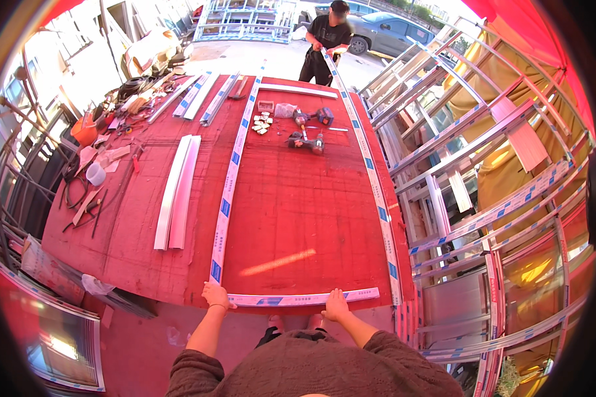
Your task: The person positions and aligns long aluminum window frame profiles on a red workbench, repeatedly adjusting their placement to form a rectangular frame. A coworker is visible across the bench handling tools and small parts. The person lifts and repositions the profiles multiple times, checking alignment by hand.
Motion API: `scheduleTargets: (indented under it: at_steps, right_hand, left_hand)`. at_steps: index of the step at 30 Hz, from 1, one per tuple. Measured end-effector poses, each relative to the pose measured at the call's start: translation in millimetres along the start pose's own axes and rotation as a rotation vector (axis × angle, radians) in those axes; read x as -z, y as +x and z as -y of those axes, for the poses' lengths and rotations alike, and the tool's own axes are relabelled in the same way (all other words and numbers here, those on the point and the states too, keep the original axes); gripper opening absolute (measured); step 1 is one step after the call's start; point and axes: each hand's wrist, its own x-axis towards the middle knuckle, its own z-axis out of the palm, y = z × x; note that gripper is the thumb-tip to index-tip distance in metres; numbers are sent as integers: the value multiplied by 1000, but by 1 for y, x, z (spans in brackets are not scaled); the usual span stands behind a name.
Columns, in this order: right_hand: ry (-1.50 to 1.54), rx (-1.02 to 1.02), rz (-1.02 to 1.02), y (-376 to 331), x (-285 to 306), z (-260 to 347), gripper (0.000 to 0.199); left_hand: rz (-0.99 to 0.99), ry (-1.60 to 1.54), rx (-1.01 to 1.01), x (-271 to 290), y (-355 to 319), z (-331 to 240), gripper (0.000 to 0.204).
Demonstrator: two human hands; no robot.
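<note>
A short film-covered frame profile [281, 300] lies along the near edge of the red table. My left hand [216, 296] grips the corner where its left end meets a long profile [230, 178] running away from me. My right hand [336, 306] is closed over the short profile, right of its middle. A second long profile [371, 169] lies on the right, its near end a little apart from the short one's right end. At the far side a person in black [330, 41] holds that right profile's far end. Another short profile [298, 90] lies across the far end.
Two cordless drills [306, 142], a cordless tool [311, 118] and small pale pieces [261, 123] lie between the long profiles. White profiles [177, 192] rest on the red table [298, 192] at left. Racks of frames [470, 152] stand close on the right; clutter covers the left edge.
</note>
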Motion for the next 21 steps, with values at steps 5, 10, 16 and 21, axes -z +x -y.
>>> scheduleTargets:
  at_steps: [5, 10, 16, 21]
  right_hand:
    - [81, -28, 8, 4, -6, -2, 101]
    - [73, -15, 14, 5, -8, -3, 102]
    - [79, -5, -18, 3, -6, -4, 104]
    - [91, -7, 3, 2, -4, -5, 101]
  left_hand:
    - [5, 19, 3, 3, -3, 0, 151]
    - [19, 8, 10, 3, -2, 0, 150]
    - [20, 13, 11, 1, 0, -1, 149]
    - [35, 29, 11, 1, 1, -2, 148]
